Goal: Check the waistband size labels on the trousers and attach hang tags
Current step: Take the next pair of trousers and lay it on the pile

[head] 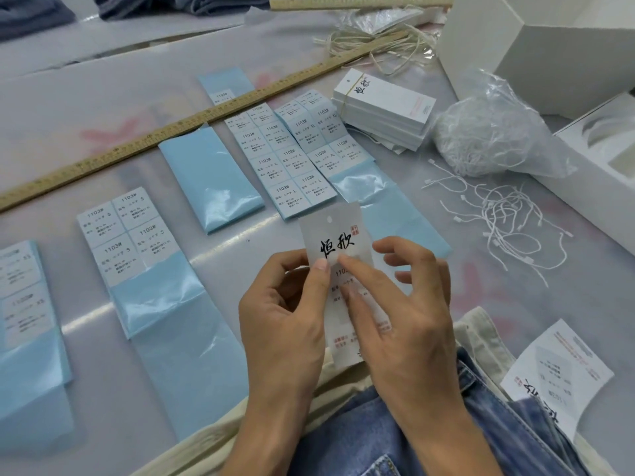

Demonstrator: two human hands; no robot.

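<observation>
Pale grey table [103, 108] spreads out in front of me, and it's crowded. Blue backing sheets of size stickers [295, 156] lie in rows across the middle, marked S on the left, L and XL further right, some sheets already stripped bare to shiny blue. One long wooden ruler [192, 118] runs diagonally over the top of them, and a second ruler [357, 1] lies along the far edge.

Right at the centre, I've got one hang tag [338, 235] up off the table, standing nearly upright with its punched hole at the top and black brush lettering across the face. My left hand [288, 304] grips its left edge, thumb on the front. My right hand [409, 304] is curled in from the other side, index finger pressing a printed size sticker [343, 280] flat on the tag, just under the lettering.

Below my wrists lie the trousers [378, 434], blue denim, resting over a cream garment [481, 334]. Another tag [556, 372] lies face up on the denim at the right, lettering toward me.

Off to the far right, a stack of fresh tags [385, 108] sits banded together beside a clear bag of white string loops [488, 135], with loose loops [505, 218] scattered in front of it. Beige cords [371, 46] tangle behind the stack, and white boxes [536, 46] stand at the corner.
</observation>
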